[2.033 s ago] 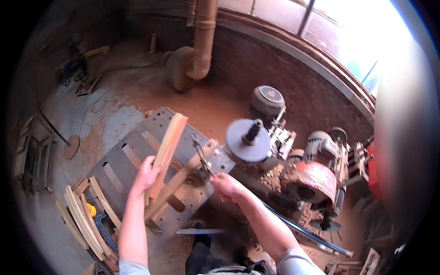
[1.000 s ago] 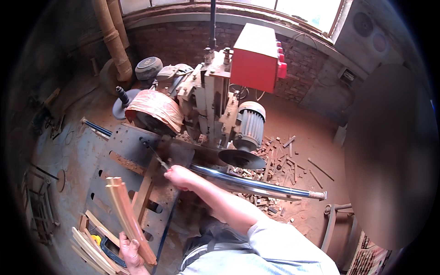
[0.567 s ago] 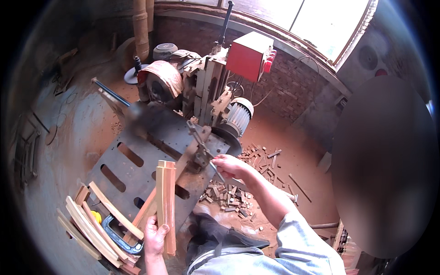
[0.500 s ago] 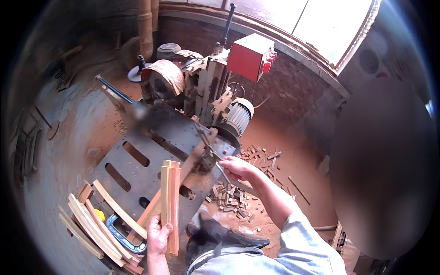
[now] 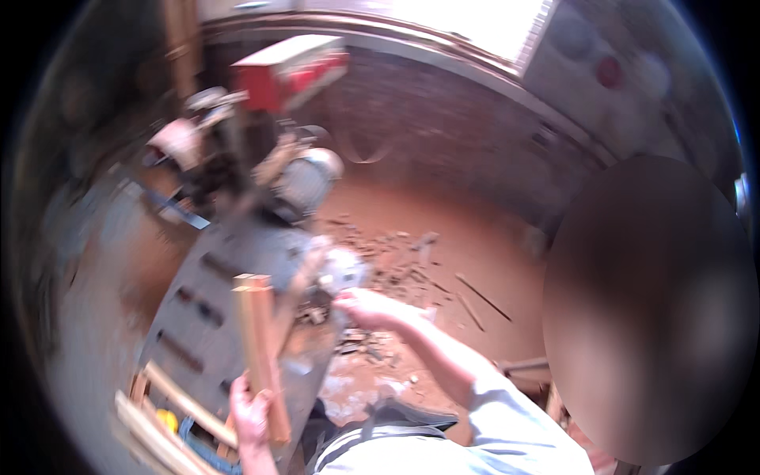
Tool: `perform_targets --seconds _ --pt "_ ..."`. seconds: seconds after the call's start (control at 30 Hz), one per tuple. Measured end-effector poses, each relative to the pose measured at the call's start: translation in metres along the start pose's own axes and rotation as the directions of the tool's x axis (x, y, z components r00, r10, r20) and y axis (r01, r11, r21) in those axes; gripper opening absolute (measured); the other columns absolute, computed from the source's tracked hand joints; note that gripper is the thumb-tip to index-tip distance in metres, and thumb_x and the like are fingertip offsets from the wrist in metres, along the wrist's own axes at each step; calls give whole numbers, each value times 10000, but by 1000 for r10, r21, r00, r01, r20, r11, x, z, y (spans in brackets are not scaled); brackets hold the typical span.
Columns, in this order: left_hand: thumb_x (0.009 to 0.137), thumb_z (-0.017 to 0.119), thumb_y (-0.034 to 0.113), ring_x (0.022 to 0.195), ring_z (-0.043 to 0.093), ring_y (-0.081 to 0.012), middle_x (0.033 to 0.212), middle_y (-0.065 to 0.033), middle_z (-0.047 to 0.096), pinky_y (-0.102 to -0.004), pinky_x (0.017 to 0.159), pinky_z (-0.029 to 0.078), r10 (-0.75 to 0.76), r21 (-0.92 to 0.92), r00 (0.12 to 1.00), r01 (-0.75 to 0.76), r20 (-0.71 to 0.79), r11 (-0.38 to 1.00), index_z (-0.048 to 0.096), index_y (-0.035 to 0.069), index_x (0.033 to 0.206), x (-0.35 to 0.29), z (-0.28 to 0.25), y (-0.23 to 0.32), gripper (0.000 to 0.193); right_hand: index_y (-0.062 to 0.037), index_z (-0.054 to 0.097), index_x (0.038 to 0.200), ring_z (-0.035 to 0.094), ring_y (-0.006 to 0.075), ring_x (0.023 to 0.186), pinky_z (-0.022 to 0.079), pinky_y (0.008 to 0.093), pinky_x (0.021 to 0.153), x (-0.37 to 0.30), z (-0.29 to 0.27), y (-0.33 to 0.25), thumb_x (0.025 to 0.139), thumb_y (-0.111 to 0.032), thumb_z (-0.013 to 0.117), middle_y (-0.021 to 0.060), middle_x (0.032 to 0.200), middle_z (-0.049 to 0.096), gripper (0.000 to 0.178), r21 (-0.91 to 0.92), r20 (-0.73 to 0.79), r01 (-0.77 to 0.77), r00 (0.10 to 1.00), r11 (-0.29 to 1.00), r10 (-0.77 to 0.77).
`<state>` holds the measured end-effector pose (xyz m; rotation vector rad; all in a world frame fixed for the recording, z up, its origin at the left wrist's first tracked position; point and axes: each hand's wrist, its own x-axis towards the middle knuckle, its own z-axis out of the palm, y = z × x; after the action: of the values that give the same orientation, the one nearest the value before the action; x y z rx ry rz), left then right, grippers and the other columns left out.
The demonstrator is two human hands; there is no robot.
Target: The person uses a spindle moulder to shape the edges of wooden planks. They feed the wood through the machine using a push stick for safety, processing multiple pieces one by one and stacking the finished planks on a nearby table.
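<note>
In the head view, your left hand [image 5: 252, 416] is the nearer one, its fingers wrapped round the lower part of the wooden strips [image 5: 259, 340], whose long axis runs away from you over the worktop [image 5: 261, 249], far end tipped slightly left. Your right hand [image 5: 360, 307] sits apart, right of the strips; through the blur I cannot tell whether its fingers pinch anything.

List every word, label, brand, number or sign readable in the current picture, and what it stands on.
No text can be read.
Red box: too blurred to tell whether it bears any marking.
Motor: too blurred as well.
Wood strips in the left hand: no lettering can be made out.
</note>
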<state>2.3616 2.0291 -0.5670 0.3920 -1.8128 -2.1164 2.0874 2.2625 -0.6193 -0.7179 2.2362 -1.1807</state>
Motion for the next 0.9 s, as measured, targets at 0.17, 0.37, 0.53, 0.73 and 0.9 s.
perform_targets --seconds 0.17,0.37,0.53,0.73,0.9 --pt "934 687 119 1027 626 -177 1223 -87 620 -299 893 534 126 196 984 -149 126 969 452 -1 1401 8 94 -31 537 -23 574 1057 627 406 946 516 488 842 -116 -12 -6 873 -238 688 213 991 647 305 -111 -534 226 808 968 -250" --pt "986 664 179 931 654 -176 1107 -79 655 -318 794 565 69 298 864 -246 499 923 507 26 1345 31 251 -52 421 72 526 1185 623 406 1063 494 469 913 -212 -20 20 995 -325 599 265 1086 613 446 417 -683 474 727 776 -77" --pt "953 624 42 802 604 -121 1059 -63 646 -251 672 500 -245 490 682 -189 689 851 520 47 1363 11 339 -46 423 46 586 1161 669 217 959 540 374 832 -264 -49 73 1042 -301 566 156 1066 703 368 674 -684 538 713 506 152" --pt "933 682 27 833 553 -118 1031 -43 617 -243 700 465 -324 507 629 -132 707 851 533 17 1364 13 376 -64 455 27 602 1088 712 232 772 608 372 630 -377 -110 200 1006 -176 603 147 909 703 219 864 -504 282 455 418 734" --pt "951 686 102 925 569 -182 1157 -104 623 -307 821 483 -342 613 708 -161 618 773 530 -13 1360 30 342 -51 453 34 609 1060 697 220 589 535 319 383 -509 -220 370 964 -182 631 151 823 706 237 852 -522 -42 -149 523 840"
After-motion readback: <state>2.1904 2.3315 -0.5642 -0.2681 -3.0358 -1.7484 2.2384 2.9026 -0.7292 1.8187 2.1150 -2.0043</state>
